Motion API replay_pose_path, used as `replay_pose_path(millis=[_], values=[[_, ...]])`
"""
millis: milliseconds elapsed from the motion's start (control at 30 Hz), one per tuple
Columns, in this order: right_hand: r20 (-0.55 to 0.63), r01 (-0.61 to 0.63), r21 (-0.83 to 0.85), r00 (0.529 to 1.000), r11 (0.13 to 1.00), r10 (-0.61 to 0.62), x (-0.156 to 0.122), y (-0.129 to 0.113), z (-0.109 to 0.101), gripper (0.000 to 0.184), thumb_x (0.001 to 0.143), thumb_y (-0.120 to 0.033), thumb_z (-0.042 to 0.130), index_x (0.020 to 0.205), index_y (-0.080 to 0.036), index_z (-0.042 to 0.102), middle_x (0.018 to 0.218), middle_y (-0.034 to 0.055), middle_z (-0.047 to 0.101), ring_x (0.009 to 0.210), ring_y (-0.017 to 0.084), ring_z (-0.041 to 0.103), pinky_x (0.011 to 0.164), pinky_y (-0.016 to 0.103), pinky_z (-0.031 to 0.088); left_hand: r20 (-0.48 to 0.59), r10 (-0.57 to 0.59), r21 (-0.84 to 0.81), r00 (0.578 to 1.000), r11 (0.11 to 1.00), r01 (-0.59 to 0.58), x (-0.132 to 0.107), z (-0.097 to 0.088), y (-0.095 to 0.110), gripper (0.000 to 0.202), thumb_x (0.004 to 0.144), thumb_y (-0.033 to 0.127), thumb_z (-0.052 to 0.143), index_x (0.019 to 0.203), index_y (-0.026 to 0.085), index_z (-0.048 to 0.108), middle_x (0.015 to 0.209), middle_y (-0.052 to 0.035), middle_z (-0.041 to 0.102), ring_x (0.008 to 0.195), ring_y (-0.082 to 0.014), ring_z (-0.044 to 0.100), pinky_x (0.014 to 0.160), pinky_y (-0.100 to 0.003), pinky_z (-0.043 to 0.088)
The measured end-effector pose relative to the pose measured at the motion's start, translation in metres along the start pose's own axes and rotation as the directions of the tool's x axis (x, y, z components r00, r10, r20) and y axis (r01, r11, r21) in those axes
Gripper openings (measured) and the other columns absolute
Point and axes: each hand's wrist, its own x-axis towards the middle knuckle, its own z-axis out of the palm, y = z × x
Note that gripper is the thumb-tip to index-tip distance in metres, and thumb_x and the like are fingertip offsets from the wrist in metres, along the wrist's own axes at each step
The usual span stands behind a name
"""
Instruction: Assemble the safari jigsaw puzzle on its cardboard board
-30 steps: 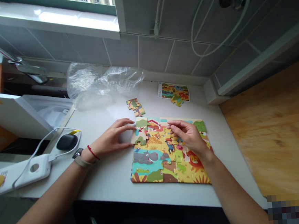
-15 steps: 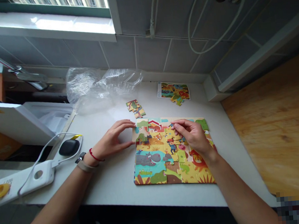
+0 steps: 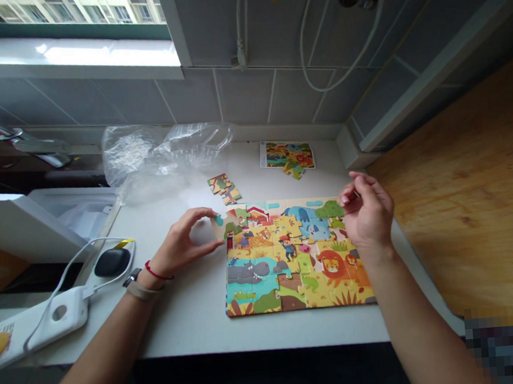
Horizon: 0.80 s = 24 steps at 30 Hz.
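My left hand (image 3: pixel 189 238) grips a jigsaw puzzle piece (image 3: pixel 229 225) by its left side, thumb below and fingers above. This piece juts past the left edge of the jigsaw puzzle (image 3: pixel 306 259), overlapping its upper left corner. Animals such as a hippo, lions and blue elephants fill the puzzle. By its upper right edge, my right hand (image 3: pixel 368 210) is raised with curled fingers, and nothing shows in them. Behind the puzzle lie a few loose pieces (image 3: pixel 224 188) and the picture card (image 3: pixel 288 154), with a yellow-green piece (image 3: pixel 294 170) on the card's lower edge.
A clear plastic bag (image 3: pixel 164 152) lies crumpled against the tiled wall. To my left are a white power strip (image 3: pixel 55 317) with a cable and a black charger (image 3: pixel 111 262). A wooden board (image 3: pixel 466 211) stands on the right, and a white cable hangs from the wall.
My right hand has moved off the puzzle's middle to its upper right edge, uncovering the blue elephants. My left hand's piece has shifted and turned slightly at the corner. The view has tilted slightly.
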Motion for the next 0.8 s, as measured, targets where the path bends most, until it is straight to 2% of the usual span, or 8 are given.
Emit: replay_pose_path(millis=[100, 200, 367, 533, 667, 800], values=[[-0.043, -0.022, 0.087, 0.999, 0.996, 0.026, 0.012, -0.007, -0.011, 0.024, 0.078, -0.037, 0.085, 0.093, -0.024, 0.071, 0.063, -0.0076, 0.054, 0.052, 0.008, 0.049, 0.049, 0.021, 0.04, -0.001, 0.004, -0.001, 1.0, 1.0, -0.004, 0.0, 0.001, 0.002, 0.046, 0.09, 0.038, 0.081, 0.127, 0.02, 0.061, 0.126, -0.0123, 0.07, 0.118, -0.0264, 0.069, 0.102, -0.044, 0.059], [-0.02, -0.04, 0.115, 0.999, 0.993, 0.042, 0.012, -0.01, -0.013, 0.024, 0.078, -0.037, 0.085, 0.093, -0.024, 0.071, 0.064, -0.0076, 0.054, 0.052, 0.008, 0.049, 0.049, 0.021, 0.04, 0.006, 0.029, 0.008, 1.0, 1.0, -0.029, 0.002, 0.002, 0.009, 0.046, 0.089, 0.037, 0.081, 0.127, 0.02, 0.06, 0.126, -0.0125, 0.07, 0.117, -0.0264, 0.07, 0.102, -0.044, 0.06], [0.132, -0.033, -0.041, 0.991, 0.999, 0.039, -0.006, -0.011, -0.007, 0.019, 0.084, -0.039, 0.081, 0.094, -0.024, 0.076, 0.07, -0.0033, 0.062, 0.059, 0.011, 0.055, 0.054, 0.024, 0.046, 0.06, 0.06, 0.005, 0.996, 0.998, -0.06, 0.009, 0.007, 0.038, 0.045, 0.09, 0.036, 0.082, 0.127, 0.022, 0.06, 0.127, -0.0123, 0.069, 0.119, -0.0275, 0.068, 0.104, -0.046, 0.059], [0.31, 0.001, -0.225, 0.948, 0.974, 0.071, -0.016, -0.011, -0.014, 0.017, 0.089, -0.039, 0.079, 0.096, -0.024, 0.081, 0.076, 0.0, 0.07, 0.063, 0.012, 0.06, 0.061, 0.026, 0.052, 0.112, 0.091, -0.016, 0.989, 0.996, -0.09, 0.009, 0.02, 0.069, 0.046, 0.092, 0.033, 0.08, 0.132, 0.024, 0.059, 0.131, -0.0126, 0.068, 0.125, -0.0293, 0.065, 0.107, -0.048, 0.058], [0.346, 0.044, -0.341, 0.935, 0.939, 0.082, -0.021, -0.008, -0.023, 0.022, 0.089, -0.044, 0.08, 0.095, -0.023, 0.081, 0.075, 0.0017, 0.073, 0.063, 0.014, 0.063, 0.061, 0.029, 0.054, 0.125, 0.054, 0.003, 0.991, 0.998, -0.055, -0.002, 0.032, 0.086, 0.047, 0.095, 0.033, 0.077, 0.137, 0.026, 0.059, 0.135, -0.0127, 0.067, 0.13, -0.0315, 0.063, 0.11, -0.053, 0.056], [0.367, 0.038, -0.34, 0.926, 0.94, 0.095, -0.028, -0.003, -0.024, 0.025, 0.089, -0.048, 0.08, 0.094, -0.023, 0.081, 0.073, 0.0014, 0.073, 0.062, 0.014, 0.064, 0.06, 0.028, 0.056, 0.14, -0.015, 0.008, 0.99, 1.0, 0.014, -0.023, 0.045, 0.101, 0.046, 0.095, 0.032, 0.075, 0.138, 0.027, 0.059, 0.137, -0.0123, 0.066, 0.135, -0.0323, 0.059, 0.113, -0.055, 0.055]])
